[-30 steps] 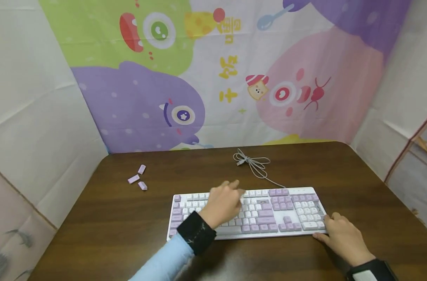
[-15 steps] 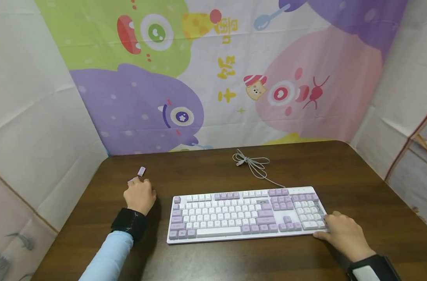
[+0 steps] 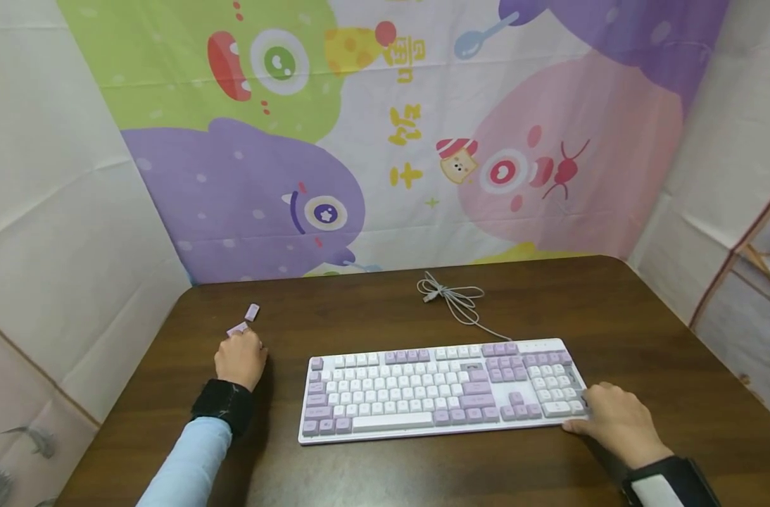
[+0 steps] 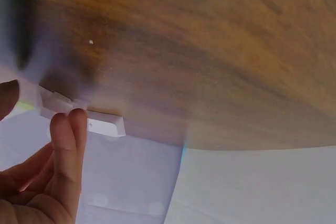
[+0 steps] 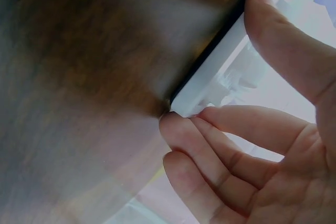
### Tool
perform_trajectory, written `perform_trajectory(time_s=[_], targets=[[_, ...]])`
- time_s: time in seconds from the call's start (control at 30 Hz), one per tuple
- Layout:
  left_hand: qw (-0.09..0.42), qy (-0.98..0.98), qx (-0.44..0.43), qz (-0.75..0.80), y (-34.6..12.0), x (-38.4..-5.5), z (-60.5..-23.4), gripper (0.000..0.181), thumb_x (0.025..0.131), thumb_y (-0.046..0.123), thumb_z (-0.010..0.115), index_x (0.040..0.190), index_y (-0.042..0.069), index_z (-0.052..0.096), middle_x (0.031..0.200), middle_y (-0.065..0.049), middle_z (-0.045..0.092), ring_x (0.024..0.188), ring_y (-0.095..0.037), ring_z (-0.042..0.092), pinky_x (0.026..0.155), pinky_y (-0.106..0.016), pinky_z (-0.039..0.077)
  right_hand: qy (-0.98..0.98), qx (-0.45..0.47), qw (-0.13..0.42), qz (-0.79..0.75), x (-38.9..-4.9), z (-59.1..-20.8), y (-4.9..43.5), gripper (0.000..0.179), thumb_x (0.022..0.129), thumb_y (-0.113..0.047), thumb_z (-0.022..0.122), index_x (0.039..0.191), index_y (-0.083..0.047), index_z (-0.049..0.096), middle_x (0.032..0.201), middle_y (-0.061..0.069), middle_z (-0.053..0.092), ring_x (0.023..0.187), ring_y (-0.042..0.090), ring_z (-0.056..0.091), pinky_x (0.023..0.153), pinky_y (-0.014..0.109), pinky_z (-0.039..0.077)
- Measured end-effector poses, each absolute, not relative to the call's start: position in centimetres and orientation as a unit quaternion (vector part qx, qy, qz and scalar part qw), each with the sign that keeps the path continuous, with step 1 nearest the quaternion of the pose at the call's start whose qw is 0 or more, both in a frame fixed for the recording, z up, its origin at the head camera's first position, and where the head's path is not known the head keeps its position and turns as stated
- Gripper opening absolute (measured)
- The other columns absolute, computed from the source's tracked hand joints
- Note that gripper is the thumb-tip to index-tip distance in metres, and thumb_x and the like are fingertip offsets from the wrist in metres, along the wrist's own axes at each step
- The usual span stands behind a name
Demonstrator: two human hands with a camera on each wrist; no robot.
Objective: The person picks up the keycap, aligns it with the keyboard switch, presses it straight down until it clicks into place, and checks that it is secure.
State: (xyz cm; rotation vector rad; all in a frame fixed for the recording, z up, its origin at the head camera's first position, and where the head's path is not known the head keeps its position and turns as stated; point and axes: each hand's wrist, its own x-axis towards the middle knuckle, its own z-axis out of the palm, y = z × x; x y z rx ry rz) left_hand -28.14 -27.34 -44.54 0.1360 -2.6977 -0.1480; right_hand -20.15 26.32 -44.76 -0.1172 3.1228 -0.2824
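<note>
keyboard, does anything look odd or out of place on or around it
Yes. The keyboard shows two grey gaps, one at the main block's upper right, one at the number pad's right edge. Loose keycaps lie off by the left hand, so caps seem to be missing there.

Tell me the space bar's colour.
The space bar is white; it shows best in the head view.
</note>
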Motion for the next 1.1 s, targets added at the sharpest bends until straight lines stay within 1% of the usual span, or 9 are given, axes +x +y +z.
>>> perform_trajectory(time_s=[0.13,0.37,0.43,0.5,0.6,0.7,0.77,0.93,1.1], targets=[[0.229,-0.972,0.031,-0.053,-27.4,-28.5,-44.6,0.033,0.074,0.012,0.074,0.092,-0.010,0.058,0.084,-0.035,0.060,0.070,-0.050,0.060,0.057,-0.057,0.050,0.995,-0.037,0.004,-0.089,-20.1,-44.7,26.1,0.048,0.062,-0.039,0.080,0.085,0.001,0.066,0.073,0.012,0.062,0.064,0.029,0.059,0.053,0.044,0.042],[0.202,-0.977,0.030,-0.054,-27.7,-28.9,-44.5,0.023,0.076,0.011,0.071,0.082,-0.010,0.066,0.082,-0.033,0.060,0.070,-0.049,0.060,0.056,-0.057,0.050,0.995,-0.041,0.008,-0.089,-19.9,-44.8,25.9,0.050,0.062,-0.039,0.080,0.087,0.002,0.067,0.074,0.011,0.062,0.065,0.028,0.058,0.053,0.042,0.042],[0.207,-0.976,0.035,-0.058,-27.8,-28.9,-44.6,0.019,0.075,0.008,0.069,0.079,-0.011,0.065,0.081,-0.033,0.061,0.069,-0.050,0.061,0.055,-0.057,0.049,0.995,-0.042,0.008,-0.088,-19.9,-44.8,25.9,0.051,0.062,-0.040,0.080,0.088,0.002,0.067,0.074,0.011,0.062,0.065,0.028,0.058,0.053,0.042,0.042],[0.215,-0.974,0.041,-0.061,-28.1,-28.9,-44.7,0.015,0.076,0.003,0.063,0.079,-0.012,0.063,0.080,-0.034,0.061,0.068,-0.051,0.060,0.055,-0.057,0.049,0.995,-0.043,0.007,-0.088,-19.9,-44.9,25.9,0.051,0.062,-0.040,0.080,0.088,0.001,0.067,0.074,0.011,0.061,0.064,0.027,0.058,0.052,0.042,0.042],[0.228,-0.970,0.051,-0.067,-28.5,-28.9,-45.1,0.014,0.080,0.000,0.056,0.082,-0.014,0.060,0.081,-0.036,0.060,0.068,-0.054,0.059,0.056,-0.058,0.048,0.995,-0.044,0.003,-0.087,-19.9,-45.0,25.9,0.050,0.061,-0.040,0.080,0.088,0.001,0.067,0.073,0.011,0.061,0.064,0.027,0.058,0.051,0.042,0.041],[0.228,-0.968,0.057,-0.083,-28.8,-28.8,-45.2,0.016,0.083,0.002,0.055,0.087,-0.013,0.059,0.083,-0.037,0.061,0.069,-0.055,0.059,0.057,-0.059,0.048,0.995,-0.045,0.000,-0.085,-19.9,-45.0,26.0,0.050,0.061,-0.039,0.080,0.087,0.001,0.067,0.073,0.011,0.061,0.064,0.028,0.058,0.051,0.042,0.041],[0.218,-0.969,0.059,-0.098,-28.7,-28.7,-45.0,0.015,0.081,0.004,0.058,0.087,-0.011,0.059,0.083,-0.036,0.062,0.069,-0.055,0.059,0.056,-0.060,0.047,0.995,-0.048,-0.003,-0.085,-19.9,-45.0,26.1,0.050,0.061,-0.040,0.080,0.087,0.001,0.066,0.073,0.011,0.061,0.064,0.029,0.058,0.052,0.043,0.041],[0.186,-0.975,0.051,-0.107,-28.3,-28.5,-44.4,0.015,0.074,0.002,0.059,0.087,-0.004,0.063,0.084,-0.031,0.065,0.070,-0.051,0.061,0.056,-0.058,0.046,0.995,-0.048,-0.006,-0.085,-19.9,-45.0,26.4,0.049,0.061,-0.040,0.080,0.086,0.000,0.066,0.073,0.011,0.062,0.064,0.030,0.059,0.052,0.043,0.041],[0.178,-0.978,0.035,-0.100,-27.7,-28.7,-44.2,0.017,0.071,0.003,0.061,0.086,0.002,0.068,0.083,-0.024,0.068,0.070,-0.047,0.062,0.055,-0.056,0.046,0.996,-0.044,-0.005,-0.083,-20.0,-45.1,26.5,0.048,0.061,-0.039,0.080,0.085,0.000,0.066,0.072,0.011,0.061,0.063,0.029,0.058,0.051,0.043,0.041]])
